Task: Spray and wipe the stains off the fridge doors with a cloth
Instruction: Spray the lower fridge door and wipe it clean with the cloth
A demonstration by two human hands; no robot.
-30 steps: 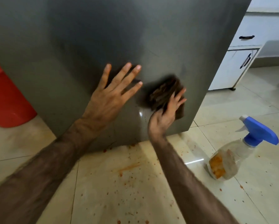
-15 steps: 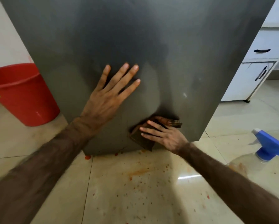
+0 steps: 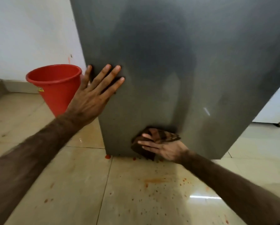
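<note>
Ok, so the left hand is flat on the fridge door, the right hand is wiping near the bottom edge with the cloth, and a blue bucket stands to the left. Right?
Not quite: the bucket is red, not blue, as the head view shows. The rest holds: the left hand lies flat on the fridge door, and the right hand presses the cloth near the bottom edge.

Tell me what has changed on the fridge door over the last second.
The right hand carried the brown cloth from mid-door down to the bottom edge of the fridge door, turning so its fingers point sideways. The spray bottle has dropped out of view as the camera swung left, and the red bucket now shows fully. The left hand stays flat on the door.
</note>
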